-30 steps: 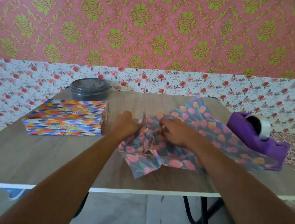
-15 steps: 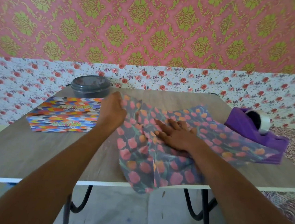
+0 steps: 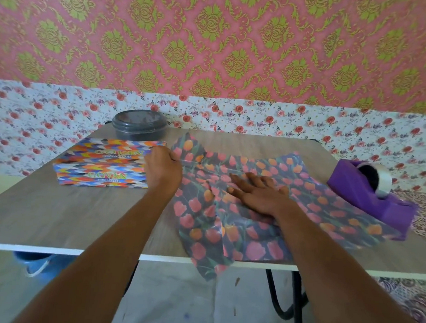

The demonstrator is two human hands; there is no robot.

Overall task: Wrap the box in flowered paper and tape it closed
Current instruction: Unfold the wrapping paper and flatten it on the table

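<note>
Left hand [image 3: 163,173] pinches the flimsy, crease-prone tulip paper [image 3: 226,229] at its edge; right hand [image 3: 258,195] presses it flat-fingered; I'd lift by 2 corners.

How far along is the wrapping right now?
Early. Done: the paper lies spread open on the table, creased, one corner hanging over the front edge. In hand: the left hand holds its left edge while the right hand presses it flat. Left: the box sits beside the paper, not on it, unwrapped; the tape dispenser stands at the right, no hand on it.
</note>
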